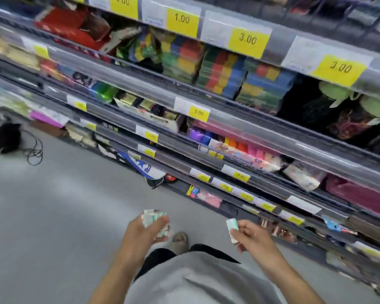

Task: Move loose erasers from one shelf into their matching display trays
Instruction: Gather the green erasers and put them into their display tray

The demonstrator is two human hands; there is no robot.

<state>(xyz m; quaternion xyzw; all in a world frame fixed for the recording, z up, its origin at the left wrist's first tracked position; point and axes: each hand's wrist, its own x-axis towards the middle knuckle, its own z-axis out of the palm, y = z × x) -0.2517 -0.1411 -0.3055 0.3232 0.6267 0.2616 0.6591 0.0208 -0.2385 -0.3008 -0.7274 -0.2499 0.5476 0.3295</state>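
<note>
A run of tiered shelves (228, 119) is set along the right and far side of the floor (53, 216), slanting from far left to near right. Price labels (182, 21) are fixed along the front edges of the shelves, and stacked packs (222, 71) are ranged on an upper shelf behind them. A bag (2, 137) with a loose cord (34, 151) is laid on the floor at the far left. Above the near floor, a bundle of erasers (155, 221) is held in the left hand (140, 235), and a single eraser (233, 230) is held in the right hand (253, 236), nearer the shelves. A shoe (180, 241) is placed on the floor between the hands.
</note>
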